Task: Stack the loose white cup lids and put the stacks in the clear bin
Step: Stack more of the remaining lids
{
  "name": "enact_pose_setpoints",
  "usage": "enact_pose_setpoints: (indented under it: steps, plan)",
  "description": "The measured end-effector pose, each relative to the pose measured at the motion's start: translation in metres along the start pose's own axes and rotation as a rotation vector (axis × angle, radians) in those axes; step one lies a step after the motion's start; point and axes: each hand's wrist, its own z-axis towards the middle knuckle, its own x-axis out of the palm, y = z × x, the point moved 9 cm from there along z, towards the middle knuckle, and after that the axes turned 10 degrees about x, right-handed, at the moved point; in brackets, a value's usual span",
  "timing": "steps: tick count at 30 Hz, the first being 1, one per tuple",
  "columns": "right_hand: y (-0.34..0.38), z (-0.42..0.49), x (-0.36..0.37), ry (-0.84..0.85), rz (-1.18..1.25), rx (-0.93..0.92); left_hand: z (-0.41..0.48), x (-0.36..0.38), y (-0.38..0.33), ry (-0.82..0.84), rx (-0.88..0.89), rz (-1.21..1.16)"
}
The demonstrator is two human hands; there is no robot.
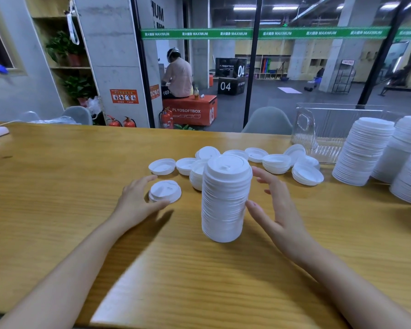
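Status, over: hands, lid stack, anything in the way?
Left hand around single lid, grip unclear. Right hand open beside tall stack. Loose lids lie between stack and clear bin.

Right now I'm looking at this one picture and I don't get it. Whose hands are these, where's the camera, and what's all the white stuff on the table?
There is no machine here. A person wears one camera on the head, looking down at their own two bare hands. On the wooden table stands a tall stack of white cup lids. The right hand is open close beside it. The left hand is cupped around a single lid; whether it grips it yet is unclear. Behind lie more loose lids. Far right stand finished stacks in front of a clear bin.
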Motion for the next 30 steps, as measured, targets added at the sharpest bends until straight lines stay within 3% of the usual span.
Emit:
enact_pose_setpoints:
  steps: [6, 10, 14, 20, 30]
  plan:
    - [0.0, 0.0, 0.0, 0.001, -0.004, 0.0, 0.004, 0.007, 0.002, 0.046, 0.022, 0.07]
    - [0.0, 0.0, -0.001, -0.003, 0.001, -0.003, -0.001, -0.01, -0.014, -0.1, 0.032, -0.111]
    - [0.001, 0.0, -0.001, -0.006, -0.004, -0.011, -0.009, -0.031, -0.064, -0.202, 0.186, -0.318]
    - [0.001, 0.0, -0.002, -0.018, -0.012, -0.018, -0.029, -0.033, -0.156, -0.035, 0.446, -0.457]
    - [0.0, 0.0, -0.002, -0.009, -0.02, -0.014, -0.024, -0.017, -0.177, 0.013, 0.496, -0.341]
